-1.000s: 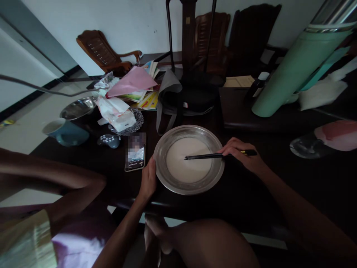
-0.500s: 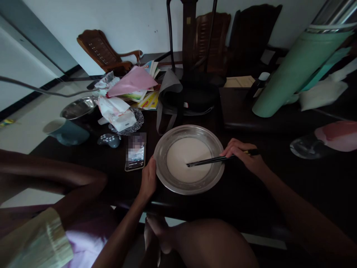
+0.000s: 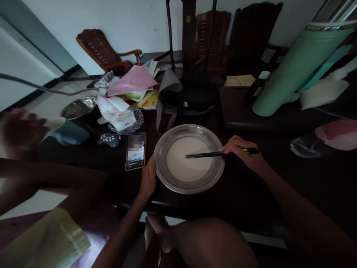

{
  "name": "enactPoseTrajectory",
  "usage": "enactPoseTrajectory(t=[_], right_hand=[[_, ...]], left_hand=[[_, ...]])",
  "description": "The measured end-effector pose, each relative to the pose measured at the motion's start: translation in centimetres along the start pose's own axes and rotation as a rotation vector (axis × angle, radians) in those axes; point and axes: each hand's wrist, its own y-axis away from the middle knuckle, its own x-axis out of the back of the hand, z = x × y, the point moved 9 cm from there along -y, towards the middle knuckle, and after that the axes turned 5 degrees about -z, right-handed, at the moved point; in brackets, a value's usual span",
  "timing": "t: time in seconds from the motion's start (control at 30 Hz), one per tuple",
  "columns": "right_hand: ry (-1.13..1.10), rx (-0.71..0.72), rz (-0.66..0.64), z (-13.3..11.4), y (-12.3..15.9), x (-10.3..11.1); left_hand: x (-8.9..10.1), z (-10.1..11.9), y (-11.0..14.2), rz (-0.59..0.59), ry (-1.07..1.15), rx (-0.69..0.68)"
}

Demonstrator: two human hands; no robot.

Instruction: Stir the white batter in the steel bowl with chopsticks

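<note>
A shallow metal bowl [image 3: 160, 171] stands on the dark table, holding a smooth off-white liquid [image 3: 189, 171]. My left hand [image 3: 148, 176] is closed on the bowl's left rim, thumb along the outside and the other fingers hidden beneath or behind it. In my right hand [image 3: 241, 150] is a pair of black chopsticks [image 3: 205, 154], gripped near their upper ends. Their tips reach into the liquid near the middle of the bowl. Left of the bowl lies a lit phone [image 3: 136, 152], close to my left hand.
Another person's blurred hand [image 3: 23, 130] is raised at the far left beside a blue mug [image 3: 69, 132]. A game controller [image 3: 108, 140], a metal basin [image 3: 79, 108] and a black bag [image 3: 192, 98] lie beyond. A green thermos [image 3: 290, 78] stands at the right.
The chopstick tips have shifted slightly up and away within the liquid. My left hand and the bowl stay put. The other person's hand has come into view at the left.
</note>
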Motion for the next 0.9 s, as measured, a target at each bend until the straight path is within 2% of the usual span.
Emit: enactPoseTrajectory(t=[0.1, 0.23, 0.4, 0.57, 0.73, 0.9], right_hand=[[-0.043, -0.012, 0.017, 0.2, 0.0, 0.2], [0.004, 0.026, -0.062, -0.2, -0.1, -0.7], [-0.019, 0.004, 0.016, 0.0, 0.0, 0.2], [0.012, 0.023, -0.061, -0.2, 0.0, -0.5], [-0.028, 0.014, 0.018, -0.3, 0.0, 0.2], [0.005, 0.027, -0.057, -0.5, 0.0, -0.7]], left_hand=[[0.0, -0.1, 0.0, -0.004, 0.010, -0.005], [0.0, 0.1, 0.0, 0.002, 0.009, -0.006], [0.0, 0.4, 0.0, 0.010, -0.021, -0.009], [0.0, 0.2, 0.0, 0.000, 0.011, 0.008], [-0.1, 0.3, 0.1, -0.002, -0.002, 0.012], [-0.2, 0.4, 0.0, -0.010, 0.017, 0.001]])
